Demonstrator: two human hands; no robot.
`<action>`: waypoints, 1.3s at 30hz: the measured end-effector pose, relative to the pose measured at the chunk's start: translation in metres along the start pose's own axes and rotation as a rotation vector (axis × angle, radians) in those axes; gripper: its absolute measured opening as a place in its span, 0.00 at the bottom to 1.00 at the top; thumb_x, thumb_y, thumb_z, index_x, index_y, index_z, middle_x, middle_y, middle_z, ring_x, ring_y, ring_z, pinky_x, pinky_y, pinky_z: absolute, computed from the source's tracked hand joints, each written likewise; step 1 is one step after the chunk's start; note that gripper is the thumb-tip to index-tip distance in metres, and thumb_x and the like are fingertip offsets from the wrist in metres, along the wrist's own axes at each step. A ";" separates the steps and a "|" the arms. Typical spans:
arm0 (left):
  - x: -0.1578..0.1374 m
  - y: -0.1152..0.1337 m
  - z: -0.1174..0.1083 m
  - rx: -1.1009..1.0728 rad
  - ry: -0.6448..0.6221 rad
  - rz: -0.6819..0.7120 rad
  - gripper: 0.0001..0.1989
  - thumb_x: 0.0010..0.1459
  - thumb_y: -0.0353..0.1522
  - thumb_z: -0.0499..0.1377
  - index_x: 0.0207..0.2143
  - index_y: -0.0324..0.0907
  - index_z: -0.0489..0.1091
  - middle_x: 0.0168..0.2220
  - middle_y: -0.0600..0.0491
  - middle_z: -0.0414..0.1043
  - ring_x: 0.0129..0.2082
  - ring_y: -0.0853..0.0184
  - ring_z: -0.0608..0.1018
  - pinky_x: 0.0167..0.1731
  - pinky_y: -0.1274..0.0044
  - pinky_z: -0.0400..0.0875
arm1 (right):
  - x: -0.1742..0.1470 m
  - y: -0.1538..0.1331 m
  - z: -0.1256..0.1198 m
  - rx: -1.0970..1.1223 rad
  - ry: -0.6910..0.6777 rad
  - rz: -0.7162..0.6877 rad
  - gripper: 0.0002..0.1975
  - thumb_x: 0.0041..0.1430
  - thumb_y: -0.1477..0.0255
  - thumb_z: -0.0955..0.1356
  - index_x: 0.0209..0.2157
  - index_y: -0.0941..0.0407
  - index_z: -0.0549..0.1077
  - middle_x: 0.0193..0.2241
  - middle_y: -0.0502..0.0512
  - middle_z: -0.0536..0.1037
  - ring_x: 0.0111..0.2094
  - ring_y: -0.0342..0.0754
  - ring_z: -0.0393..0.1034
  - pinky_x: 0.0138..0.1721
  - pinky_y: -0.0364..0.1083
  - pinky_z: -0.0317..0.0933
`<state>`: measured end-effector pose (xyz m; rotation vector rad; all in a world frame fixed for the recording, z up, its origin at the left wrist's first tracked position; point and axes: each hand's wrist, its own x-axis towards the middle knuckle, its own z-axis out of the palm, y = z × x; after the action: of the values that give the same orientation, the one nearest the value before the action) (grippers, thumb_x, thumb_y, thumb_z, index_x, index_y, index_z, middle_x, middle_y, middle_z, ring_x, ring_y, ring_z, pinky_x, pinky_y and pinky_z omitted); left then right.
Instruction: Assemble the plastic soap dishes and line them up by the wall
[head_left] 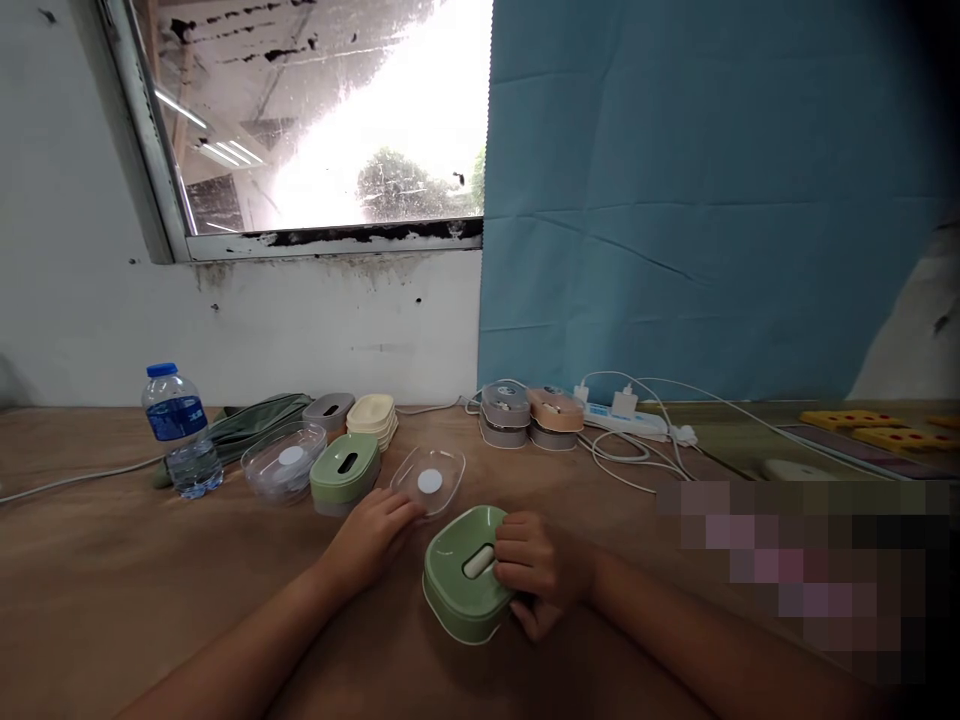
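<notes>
Here we are, our right hand (538,562) with its fingers curled over the rim of a green box (461,585), gripping its right side, thumb tucked lower down. A white oblong piece (478,562) shows in the slot just left of those fingers.

Over to our left hand (381,528): its fingers reach out to the near edge of a clear lid (448,478) lying just beyond them on the brown surface (360,670), a round white label (430,481) on top. Whether they pinch that lid, we cannot tell.

Near these fingers, a little farther off and to their left, we have a second green box (361,455), with a cream stack (370,413) behind it. More clear lids (271,466) lie farther left, close to a water bottle (177,425).

Well beyond our right fingers, two lidded boxes (505,407) stand side by side, next to a white power strip (626,423).
</notes>
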<state>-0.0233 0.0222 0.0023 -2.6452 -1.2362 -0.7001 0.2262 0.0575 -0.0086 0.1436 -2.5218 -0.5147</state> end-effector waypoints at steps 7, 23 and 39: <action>-0.001 0.004 -0.005 -0.010 0.053 -0.017 0.11 0.61 0.30 0.46 0.41 0.43 0.67 0.35 0.52 0.69 0.34 0.66 0.67 0.36 0.75 0.61 | 0.001 0.000 -0.001 -0.007 -0.022 0.006 0.07 0.43 0.67 0.59 0.19 0.55 0.58 0.16 0.48 0.61 0.19 0.42 0.53 0.20 0.43 0.44; -0.001 -0.016 0.008 0.267 -0.111 -0.147 0.13 0.60 0.31 0.48 0.44 0.45 0.68 0.37 0.51 0.72 0.34 0.64 0.71 0.34 0.72 0.62 | -0.001 0.001 0.002 -0.044 -0.029 0.016 0.07 0.45 0.68 0.59 0.19 0.55 0.58 0.16 0.48 0.63 0.19 0.42 0.55 0.20 0.44 0.45; -0.023 -0.070 -0.050 0.366 -0.121 -0.079 0.27 0.51 0.42 0.56 0.53 0.49 0.58 0.55 0.49 0.60 0.53 0.57 0.64 0.51 0.63 0.54 | -0.003 0.001 0.003 -0.049 -0.048 0.028 0.06 0.44 0.68 0.60 0.19 0.55 0.58 0.17 0.48 0.63 0.20 0.42 0.55 0.20 0.43 0.45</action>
<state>-0.1066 0.0368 0.0304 -2.3753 -1.3569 -0.2898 0.2269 0.0603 -0.0116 0.0784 -2.5517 -0.5740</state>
